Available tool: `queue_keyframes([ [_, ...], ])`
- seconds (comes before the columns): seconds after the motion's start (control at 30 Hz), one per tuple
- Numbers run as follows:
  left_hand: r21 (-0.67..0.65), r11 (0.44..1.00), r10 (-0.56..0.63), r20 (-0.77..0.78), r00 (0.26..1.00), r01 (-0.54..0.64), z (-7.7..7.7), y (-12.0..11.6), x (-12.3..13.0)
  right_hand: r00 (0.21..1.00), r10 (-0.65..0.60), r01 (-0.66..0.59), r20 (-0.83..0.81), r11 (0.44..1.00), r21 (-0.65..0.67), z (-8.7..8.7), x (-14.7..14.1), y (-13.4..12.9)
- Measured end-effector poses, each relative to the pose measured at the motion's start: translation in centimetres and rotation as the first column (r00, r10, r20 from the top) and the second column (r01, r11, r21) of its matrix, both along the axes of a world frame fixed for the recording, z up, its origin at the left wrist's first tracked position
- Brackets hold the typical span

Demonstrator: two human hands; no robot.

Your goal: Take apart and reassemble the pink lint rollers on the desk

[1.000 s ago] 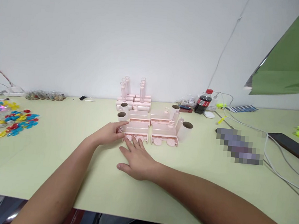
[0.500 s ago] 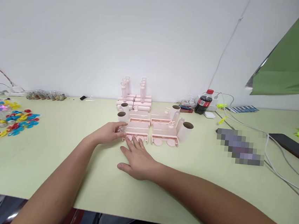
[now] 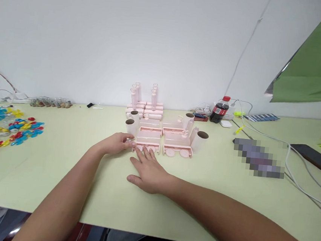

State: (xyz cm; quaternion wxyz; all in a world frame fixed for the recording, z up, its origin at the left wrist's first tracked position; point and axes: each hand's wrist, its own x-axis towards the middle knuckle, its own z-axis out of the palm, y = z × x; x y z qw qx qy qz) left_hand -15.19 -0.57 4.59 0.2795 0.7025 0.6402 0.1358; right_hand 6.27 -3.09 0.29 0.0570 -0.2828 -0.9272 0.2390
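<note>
Pale green bench (image 3: 108,191) under both arms, running back to a white wall (image 3: 100,35); nearest, the right hand (image 3: 151,172) lies palm down with its fingers spread, gripping nothing that shows, its fingertips at the pale discs (image 3: 152,148) along the front of the near-left pink tray (image 3: 154,145); the left hand (image 3: 115,143) bends its thumb and fingers round that tray's left end, and whether it grips a small piece there I cannot tell; just right of the right hand's fingertips sits a matching tray (image 3: 177,148), two discs at its front; beyond them two more trays (image 3: 151,130) make a second row, with white tubes (image 3: 198,145) upright on either side; judging by this layout, grouping into four sets looks largely done, with little shown out of place except perhaps whatever is at the left hand; the loose discs and separate tubes suggest nothing has been joined in these sets; farthest from the hands, by the wall, slim clear bottles (image 3: 153,99) stand upright by pink cylinders (image 3: 152,116), seemingly a stock not yet drawn on.
</note>
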Motion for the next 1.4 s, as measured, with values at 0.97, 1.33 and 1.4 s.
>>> queue_keyframes([
  [0.97, -0.109, 0.991, 0.094, 0.197, 0.976, -0.074, 0.5, -0.7, 1.7, 0.997, -0.075, 0.074, 0.014, 0.996, 0.042, -0.6, -0.1, 0.3],
  [1.33, 0.113, 0.991, -0.031, 0.698, 0.716, -0.067, 2.0, -1.1, 3.4, 0.837, -0.215, 0.173, -0.504, 0.976, -0.130, -0.1, 0.1, 0.2],
  [1.4, 0.111, 0.990, -0.035, 0.799, 0.601, -0.090, 1.7, -1.1, 4.1, 0.777, -0.265, 0.135, -0.570, 0.956, -0.261, -0.4, 0.1, 0.5],
])
